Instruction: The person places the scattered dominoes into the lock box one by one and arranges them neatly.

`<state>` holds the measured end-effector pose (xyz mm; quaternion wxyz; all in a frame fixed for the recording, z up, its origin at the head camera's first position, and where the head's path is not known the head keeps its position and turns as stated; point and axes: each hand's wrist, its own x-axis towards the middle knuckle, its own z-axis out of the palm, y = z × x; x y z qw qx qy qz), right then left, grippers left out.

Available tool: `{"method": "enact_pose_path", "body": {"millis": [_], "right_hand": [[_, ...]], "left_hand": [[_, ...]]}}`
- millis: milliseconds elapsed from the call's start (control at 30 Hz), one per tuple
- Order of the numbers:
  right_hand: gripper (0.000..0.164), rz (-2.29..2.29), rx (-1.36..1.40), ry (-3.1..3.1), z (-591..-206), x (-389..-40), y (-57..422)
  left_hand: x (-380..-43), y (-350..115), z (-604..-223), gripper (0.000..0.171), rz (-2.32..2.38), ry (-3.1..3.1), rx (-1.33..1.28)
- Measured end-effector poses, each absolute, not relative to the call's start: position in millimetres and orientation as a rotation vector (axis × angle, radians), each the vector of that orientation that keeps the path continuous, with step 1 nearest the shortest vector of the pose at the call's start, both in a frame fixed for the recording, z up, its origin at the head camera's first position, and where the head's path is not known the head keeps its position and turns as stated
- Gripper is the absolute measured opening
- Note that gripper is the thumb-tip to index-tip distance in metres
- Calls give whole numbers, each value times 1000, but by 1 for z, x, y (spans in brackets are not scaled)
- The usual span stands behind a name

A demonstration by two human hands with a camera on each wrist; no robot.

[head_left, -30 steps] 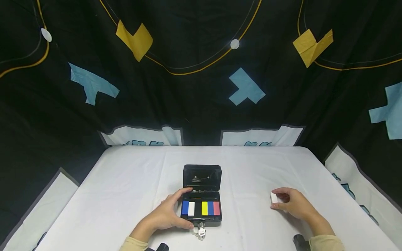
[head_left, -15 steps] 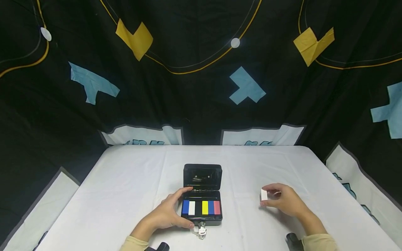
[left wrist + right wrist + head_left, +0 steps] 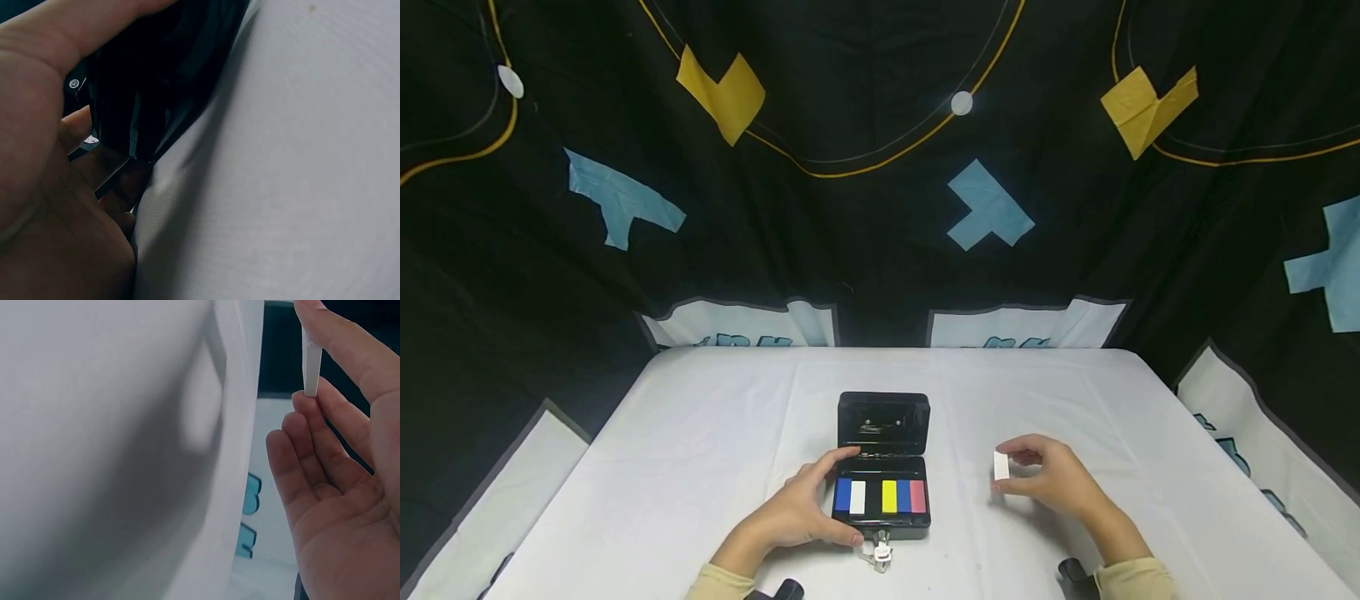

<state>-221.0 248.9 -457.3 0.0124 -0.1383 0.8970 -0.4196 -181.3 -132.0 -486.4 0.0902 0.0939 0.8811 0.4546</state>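
Note:
A small black cash box (image 3: 891,533) stands with its lid (image 3: 883,423) raised on the white table. Inside it, flat rectangular blocks lie side by side: a blue block (image 3: 843,495) and a white one (image 3: 857,497) at left, then a dark gap, then a yellow block (image 3: 889,497), another blue one and a pink block (image 3: 917,497). My left hand (image 3: 793,511) grips the box's left end, thumb at the front and index finger by the hinge. To the right of the box, my right hand (image 3: 1052,475) pinches a white block (image 3: 1001,466) upright above the cloth, between thumb and fingertips.
Keys (image 3: 882,553) with a white tag hang from the box's front lock. White cloth covers the table (image 3: 715,417). A black curtain (image 3: 865,250) with yellow and blue patches hangs behind it. Dark camera mounts sit at both wrists.
My right hand has moved left toward the box, carrying the white block, which now stands more upright. The left hand and the box have stayed in place.

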Motion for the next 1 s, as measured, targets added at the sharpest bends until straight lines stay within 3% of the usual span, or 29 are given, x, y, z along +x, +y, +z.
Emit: {"method": "enact_pose_path", "body": {"millis": [1000], "right_hand": [[47,-1251,-743,2730,-451,-218,152]], "left_hand": [[-183,-131,-487,111,1359,2608,309]]}}
